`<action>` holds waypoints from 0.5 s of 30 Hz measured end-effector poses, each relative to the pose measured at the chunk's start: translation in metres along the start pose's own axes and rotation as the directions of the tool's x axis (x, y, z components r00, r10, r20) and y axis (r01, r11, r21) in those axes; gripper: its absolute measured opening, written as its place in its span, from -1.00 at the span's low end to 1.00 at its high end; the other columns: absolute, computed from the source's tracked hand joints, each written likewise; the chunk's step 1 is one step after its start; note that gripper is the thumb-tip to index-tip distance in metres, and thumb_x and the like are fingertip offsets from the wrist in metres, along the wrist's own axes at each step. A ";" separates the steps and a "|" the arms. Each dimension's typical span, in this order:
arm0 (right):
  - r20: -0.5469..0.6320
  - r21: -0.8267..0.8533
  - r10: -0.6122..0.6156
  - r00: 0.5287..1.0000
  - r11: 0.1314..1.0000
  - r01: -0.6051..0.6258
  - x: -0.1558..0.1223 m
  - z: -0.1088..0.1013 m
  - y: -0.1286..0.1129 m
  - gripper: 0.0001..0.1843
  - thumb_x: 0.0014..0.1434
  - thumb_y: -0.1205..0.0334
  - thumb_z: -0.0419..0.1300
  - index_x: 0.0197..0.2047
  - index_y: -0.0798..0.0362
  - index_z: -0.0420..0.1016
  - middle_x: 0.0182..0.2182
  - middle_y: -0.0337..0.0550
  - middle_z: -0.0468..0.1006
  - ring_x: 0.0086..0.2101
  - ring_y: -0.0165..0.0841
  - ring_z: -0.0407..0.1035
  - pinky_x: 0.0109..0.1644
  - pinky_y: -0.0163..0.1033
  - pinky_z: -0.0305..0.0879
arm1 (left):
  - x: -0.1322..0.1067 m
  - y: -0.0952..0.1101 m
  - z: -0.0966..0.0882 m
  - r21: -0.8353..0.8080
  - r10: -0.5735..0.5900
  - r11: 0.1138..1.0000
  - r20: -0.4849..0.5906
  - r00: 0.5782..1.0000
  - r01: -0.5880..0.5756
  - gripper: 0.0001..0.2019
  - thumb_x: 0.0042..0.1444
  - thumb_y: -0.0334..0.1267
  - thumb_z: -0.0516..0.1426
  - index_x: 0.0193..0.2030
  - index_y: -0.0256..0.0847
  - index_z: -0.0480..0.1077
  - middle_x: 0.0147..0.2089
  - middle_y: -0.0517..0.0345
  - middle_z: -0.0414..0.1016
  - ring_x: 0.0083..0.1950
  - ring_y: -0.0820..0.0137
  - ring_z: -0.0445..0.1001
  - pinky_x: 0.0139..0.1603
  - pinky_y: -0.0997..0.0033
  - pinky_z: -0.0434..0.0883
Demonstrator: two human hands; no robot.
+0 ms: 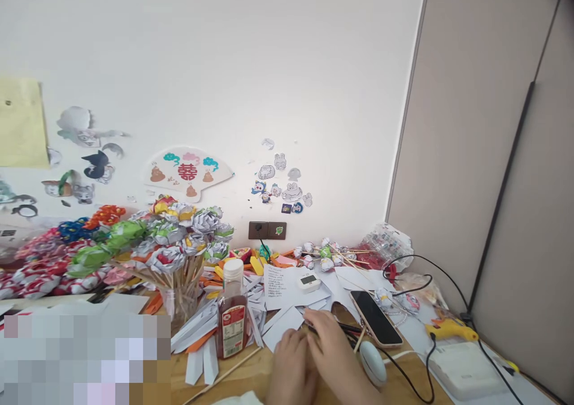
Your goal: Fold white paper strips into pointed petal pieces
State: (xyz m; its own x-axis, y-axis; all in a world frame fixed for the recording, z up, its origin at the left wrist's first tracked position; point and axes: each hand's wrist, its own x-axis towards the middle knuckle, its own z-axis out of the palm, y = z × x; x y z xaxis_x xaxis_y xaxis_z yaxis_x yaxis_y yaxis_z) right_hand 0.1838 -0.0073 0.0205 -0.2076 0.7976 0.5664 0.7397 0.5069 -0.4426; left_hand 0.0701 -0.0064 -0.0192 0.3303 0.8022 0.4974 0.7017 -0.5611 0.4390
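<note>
My left hand (292,363) rests at the front edge of the desk with its fingers curled in. Right beside it, my right hand (334,351) bends its fingers over toward the left one. Whatever lies between or under the two hands is hidden; a small dark thing shows at the right fingers. White paper sheets (282,327) lie just beyond the hands. To their left stands a bottle of reddish-brown liquid (232,327) with a white cap. A pale oval object (373,363) sits close to my right forearm, and a phone (375,318) lies beyond it.
Paper flowers on sticks (168,261) fill a clear cup at left. A white digital timer (308,282) sits on paper. At right are a yellow glue gun (451,329), a white box (466,369) and black cables. A wooden stick (224,374) lies in front of the bottle.
</note>
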 end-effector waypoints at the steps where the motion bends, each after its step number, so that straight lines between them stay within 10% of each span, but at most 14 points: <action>1: 0.023 0.002 0.006 1.000 1.000 -0.006 0.007 0.010 -0.003 -0.55 -0.09 0.51 -0.09 -0.12 0.05 0.32 -0.18 -0.10 0.39 -0.13 -0.29 0.24 -0.03 -0.19 0.14 | -0.003 -0.008 -0.009 0.033 -0.026 0.999 -0.009 1.000 0.026 -0.62 -0.13 -0.46 -0.04 -0.11 -0.19 0.30 -0.08 0.01 0.35 -0.01 0.21 0.23 -0.02 0.16 0.16; 8: -0.026 -0.109 0.023 0.999 0.994 -0.026 0.032 0.073 0.016 -0.54 -0.13 0.53 -0.04 -0.10 0.12 0.32 -0.12 -0.04 0.37 -0.12 -0.21 0.19 -0.04 -0.16 0.07 | -0.010 -0.052 -0.035 0.284 -0.153 0.949 0.028 0.988 0.139 -0.61 -0.14 -0.50 -0.04 -0.12 -0.20 0.33 0.05 0.04 0.31 0.10 0.21 0.17 0.10 0.16 0.11; 15: -0.146 0.110 0.104 0.984 0.990 -0.088 0.032 0.080 0.030 -0.62 -0.07 0.46 -0.04 -0.15 0.13 0.35 -0.27 -0.04 0.42 -0.20 -0.23 0.25 -0.11 -0.17 0.15 | -0.009 -0.046 -0.035 0.330 -0.209 0.930 0.110 0.972 0.162 -0.60 -0.16 -0.50 -0.04 -0.13 -0.16 0.33 0.13 0.07 0.21 0.15 0.21 0.11 0.09 0.15 0.10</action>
State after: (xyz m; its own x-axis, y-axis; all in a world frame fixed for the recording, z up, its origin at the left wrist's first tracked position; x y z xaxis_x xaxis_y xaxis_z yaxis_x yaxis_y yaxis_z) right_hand 0.1482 0.0599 -0.0300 -0.0339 0.7894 0.6130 0.6804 0.4675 -0.5644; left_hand 0.0129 0.0055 -0.0181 0.2442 0.9190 0.3095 0.9145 -0.3244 0.2418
